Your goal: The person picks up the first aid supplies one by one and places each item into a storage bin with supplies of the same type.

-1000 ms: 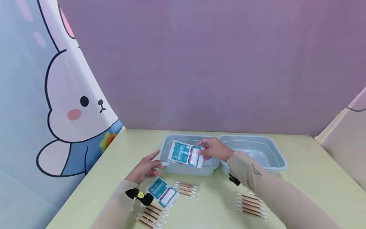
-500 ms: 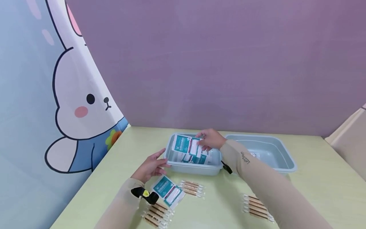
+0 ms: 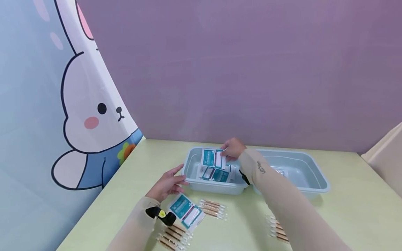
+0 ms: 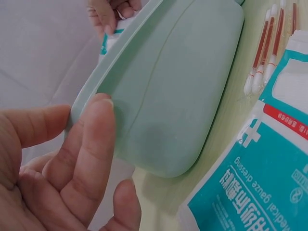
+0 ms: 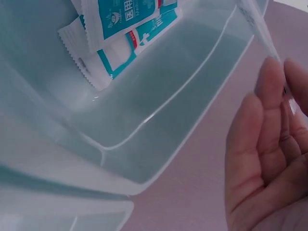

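Note:
My left hand (image 3: 168, 184) pinches the near-left rim of the left pale blue-green plastic tub (image 3: 216, 189) between thumb and fingers, also plain in the left wrist view. Over that tub, my right hand (image 3: 233, 149) pinches the right edge of a teal-and-white gauze dressing packet (image 3: 209, 158), which is tilted. Beneath it, several similar packets (image 3: 216, 175) lie inside the tub, partly covered; the right wrist view shows the packets (image 5: 130, 53) overlapping. Another gauze dressing packet (image 4: 260, 178) rests on the table just below my left hand.
A second tub (image 3: 314, 172) stands close on the right, a small packet (image 3: 282, 172) inside it, partly behind my right sleeve. Bagged cotton swabs with brown shafts lie on the table (image 3: 238, 233): one pack (image 3: 213, 208) mid-table, another (image 3: 172, 237) front left, another (image 3: 277, 230) by the right sleeve.
My right hand has carried the gauze packet back and down, further over the left tub, exposing the packets beneath. My left hand stays at the rim; the head view has shifted slightly.

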`<act>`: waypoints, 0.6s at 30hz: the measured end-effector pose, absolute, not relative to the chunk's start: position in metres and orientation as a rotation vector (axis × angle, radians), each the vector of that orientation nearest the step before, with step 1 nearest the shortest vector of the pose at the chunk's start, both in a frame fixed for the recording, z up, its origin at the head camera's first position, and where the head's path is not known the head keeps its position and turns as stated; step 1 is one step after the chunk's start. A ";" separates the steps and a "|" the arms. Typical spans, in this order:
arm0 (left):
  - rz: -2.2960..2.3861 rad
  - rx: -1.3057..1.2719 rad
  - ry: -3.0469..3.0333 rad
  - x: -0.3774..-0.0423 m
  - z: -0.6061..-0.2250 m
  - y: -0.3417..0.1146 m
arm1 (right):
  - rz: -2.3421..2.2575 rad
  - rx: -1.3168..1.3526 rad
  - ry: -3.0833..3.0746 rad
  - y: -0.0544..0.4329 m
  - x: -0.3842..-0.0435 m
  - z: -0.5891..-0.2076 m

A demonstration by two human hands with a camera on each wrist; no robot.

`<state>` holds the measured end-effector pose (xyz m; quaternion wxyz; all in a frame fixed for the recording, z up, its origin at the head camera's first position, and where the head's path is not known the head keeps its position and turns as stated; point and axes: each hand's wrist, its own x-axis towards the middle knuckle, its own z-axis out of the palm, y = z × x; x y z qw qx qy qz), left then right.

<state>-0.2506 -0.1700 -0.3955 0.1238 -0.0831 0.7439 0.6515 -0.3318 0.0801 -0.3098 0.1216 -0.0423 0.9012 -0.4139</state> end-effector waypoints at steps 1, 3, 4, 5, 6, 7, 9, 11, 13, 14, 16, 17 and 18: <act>1.902 -0.243 2.168 -0.250 -0.395 -0.170 | -1.208 -0.109 2.628 0.081 -0.333 -0.311; 1.905 -0.241 2.168 -0.251 -0.395 -0.169 | -1.198 -0.091 2.630 0.083 -0.334 -0.313; 1.908 -0.238 2.167 -0.251 -0.395 -0.168 | -1.193 -0.084 2.632 0.084 -0.335 -0.315; 1.907 -0.236 2.167 -0.251 -0.395 -0.168 | -1.189 -0.075 2.635 0.086 -0.337 -0.316; 1.906 -0.235 2.167 -0.251 -0.395 -0.168 | -1.183 -0.070 2.635 0.087 -0.338 -0.318; 1.905 -0.237 2.169 -0.251 -0.395 -0.168 | -1.169 -0.065 2.638 0.088 -0.340 -0.320; 1.903 -0.244 2.174 -0.251 -0.395 -0.167 | -1.152 -0.055 2.641 0.090 -0.343 -0.325; 1.902 -0.247 2.177 -0.250 -0.396 -0.166 | -1.147 -0.032 2.635 0.091 -0.345 -0.329; 1.903 -0.248 2.176 -0.250 -0.396 -0.166 | -1.148 -0.001 2.628 0.092 -0.348 -0.332; 1.905 -0.247 2.173 -0.249 -0.396 -0.166 | -1.159 0.020 2.618 0.091 -0.348 -0.332; 1.907 -0.253 2.170 -0.249 -0.395 -0.167 | -1.174 0.046 2.618 0.090 -0.350 -0.333; 1.900 -0.255 2.176 -0.249 -0.395 -0.168 | -1.178 0.048 2.624 0.090 -0.351 -0.333; 1.890 -0.257 2.185 -0.250 -0.395 -0.168 | -1.183 0.052 2.629 0.089 -0.352 -0.334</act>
